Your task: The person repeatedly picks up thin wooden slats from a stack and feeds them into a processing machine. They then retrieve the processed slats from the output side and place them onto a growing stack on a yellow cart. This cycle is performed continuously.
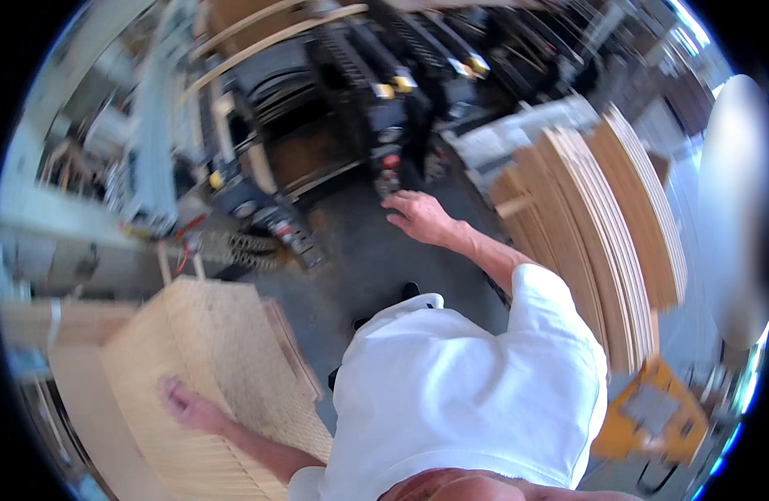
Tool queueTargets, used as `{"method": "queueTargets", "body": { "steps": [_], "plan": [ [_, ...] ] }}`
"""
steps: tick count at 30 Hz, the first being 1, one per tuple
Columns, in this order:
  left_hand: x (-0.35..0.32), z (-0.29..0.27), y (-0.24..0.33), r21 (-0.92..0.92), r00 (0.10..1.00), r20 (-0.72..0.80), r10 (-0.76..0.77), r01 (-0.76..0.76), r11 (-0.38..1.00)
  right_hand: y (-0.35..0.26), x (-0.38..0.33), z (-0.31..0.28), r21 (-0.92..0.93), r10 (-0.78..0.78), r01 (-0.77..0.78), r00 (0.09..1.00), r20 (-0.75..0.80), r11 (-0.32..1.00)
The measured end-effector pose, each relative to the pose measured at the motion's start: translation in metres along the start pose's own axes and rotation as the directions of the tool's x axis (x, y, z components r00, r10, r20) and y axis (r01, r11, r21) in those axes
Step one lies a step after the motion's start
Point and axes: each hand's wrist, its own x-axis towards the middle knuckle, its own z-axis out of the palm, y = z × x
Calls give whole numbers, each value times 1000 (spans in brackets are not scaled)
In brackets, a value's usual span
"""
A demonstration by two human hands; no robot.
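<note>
Head view: the right hand [422, 217], loosely spread, is near the far black clamp [389, 134]; a slip there could pinch it. The left hand [188, 407], too blurred to tell its shape, is over the near-left board stack [234, 342].

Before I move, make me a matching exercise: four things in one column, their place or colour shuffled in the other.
Column one:
1. Right hand
2. Left hand
3. Shirt
4. Curved-looking brown board stack

Column two:
A. White
B. Near the red part at the end of a black bar
C. At the picture's right, above the yellow-orange metal piece
D. Over the pale wood stack

Right pairs: 1-B, 2-D, 3-A, 4-C.
</note>
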Motion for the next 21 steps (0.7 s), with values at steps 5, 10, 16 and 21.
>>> {"method": "queueTargets", "body": {
  "steps": [5, 10, 16, 21],
  "plan": [
    [-90, 225, 166, -343, 709, 692, -137, 490, 801, 45, -93, -114, -211, 88, -187, 910, -406, 959],
    [-145, 312, 254, -347, 407, 896, 178, 388, 854, 54, -221, -174, -277, 471, -680, 693, -546, 679],
    [-169, 384, 291, -383, 243, 917, 317, 304, 872, 43, -322, -137, -279, 620, -896, 442, -648, 346],
    [-160, 439, 305, -460, 214, 880, 425, 157, 874, 47, -346, -128, -215, 500, -876, 430, -752, 431]
  ]
}}
